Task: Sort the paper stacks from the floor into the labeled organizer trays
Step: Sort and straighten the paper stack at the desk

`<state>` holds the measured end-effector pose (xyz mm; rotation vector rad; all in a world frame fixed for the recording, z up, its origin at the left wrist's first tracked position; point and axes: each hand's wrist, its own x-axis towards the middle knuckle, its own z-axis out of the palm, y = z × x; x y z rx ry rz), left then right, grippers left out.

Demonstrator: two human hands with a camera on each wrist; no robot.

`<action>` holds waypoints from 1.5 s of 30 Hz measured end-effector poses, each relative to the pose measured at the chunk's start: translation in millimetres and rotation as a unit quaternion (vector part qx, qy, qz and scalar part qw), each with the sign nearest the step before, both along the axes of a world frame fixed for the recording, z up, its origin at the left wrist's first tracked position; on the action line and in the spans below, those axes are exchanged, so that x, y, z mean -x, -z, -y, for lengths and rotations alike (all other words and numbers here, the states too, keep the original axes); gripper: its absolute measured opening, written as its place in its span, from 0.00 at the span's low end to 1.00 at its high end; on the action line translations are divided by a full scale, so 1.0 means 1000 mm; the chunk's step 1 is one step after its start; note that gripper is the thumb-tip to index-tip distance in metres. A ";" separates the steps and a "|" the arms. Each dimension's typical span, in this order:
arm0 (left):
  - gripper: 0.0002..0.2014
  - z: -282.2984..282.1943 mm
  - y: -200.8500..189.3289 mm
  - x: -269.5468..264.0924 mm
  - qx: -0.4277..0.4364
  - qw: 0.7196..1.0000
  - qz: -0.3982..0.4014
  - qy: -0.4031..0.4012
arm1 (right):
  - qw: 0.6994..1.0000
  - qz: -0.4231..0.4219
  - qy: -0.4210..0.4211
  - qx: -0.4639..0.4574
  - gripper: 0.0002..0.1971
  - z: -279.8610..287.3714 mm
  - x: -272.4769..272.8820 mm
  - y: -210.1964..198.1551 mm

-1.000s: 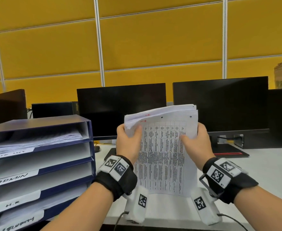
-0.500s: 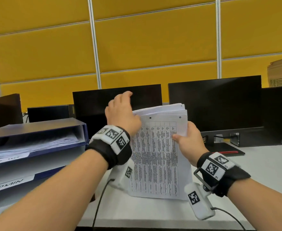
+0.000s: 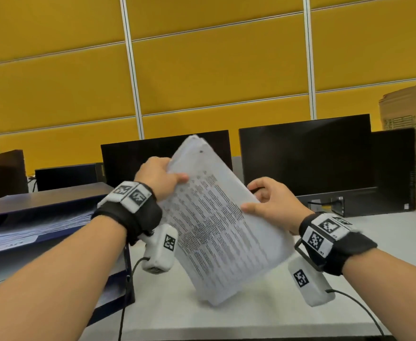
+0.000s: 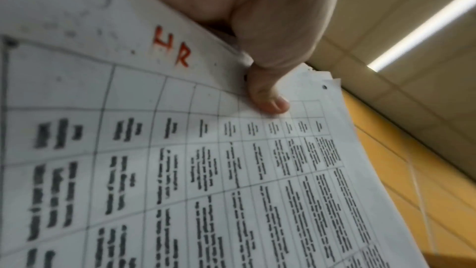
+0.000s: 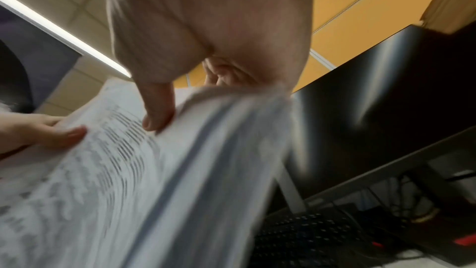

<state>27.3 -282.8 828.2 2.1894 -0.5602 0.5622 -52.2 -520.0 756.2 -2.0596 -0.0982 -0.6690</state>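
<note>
A thick paper stack (image 3: 216, 222) with a printed table hangs tilted above the desk, its lower corner near the desk top. The top sheet bears "HR" in red (image 4: 171, 47). My left hand (image 3: 161, 175) grips the stack's upper left edge, thumb on the front (image 4: 268, 97). My right hand (image 3: 263, 200) pinches its right edge, thumb on the front sheet (image 5: 158, 113) and fingers behind. The blue organizer (image 3: 54, 217) with labeled trays stands at the left; its top tray holds papers.
Two dark monitors (image 3: 305, 153) stand behind the stack on the white desk (image 3: 251, 313). A cardboard box (image 3: 411, 119) stands at the far right. A black keyboard (image 5: 309, 237) lies below the right monitor. Cables trail from both wrist cameras.
The stack has swung from upright to tilted, its top leaning left. My left hand dropped from the top edge to grip the upper left side. My right hand still holds the right edge.
</note>
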 end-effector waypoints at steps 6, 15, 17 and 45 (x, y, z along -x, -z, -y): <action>0.07 -0.020 0.043 -0.014 0.184 0.979 -0.075 0.036 | 0.997 -0.025 0.055 -0.047 0.23 0.028 0.002 0.023; 0.06 -0.014 0.113 -0.046 0.363 0.914 -0.170 0.066 | 0.965 0.045 0.034 -0.256 0.15 0.019 -0.019 0.056; 0.08 -0.006 0.120 -0.043 0.372 0.915 -0.144 0.059 | 0.965 0.076 0.083 -0.236 0.12 0.013 -0.026 0.057; 0.28 -0.018 0.107 -0.033 0.101 0.992 0.066 0.027 | 0.945 0.119 0.200 0.230 0.34 0.024 -0.026 0.051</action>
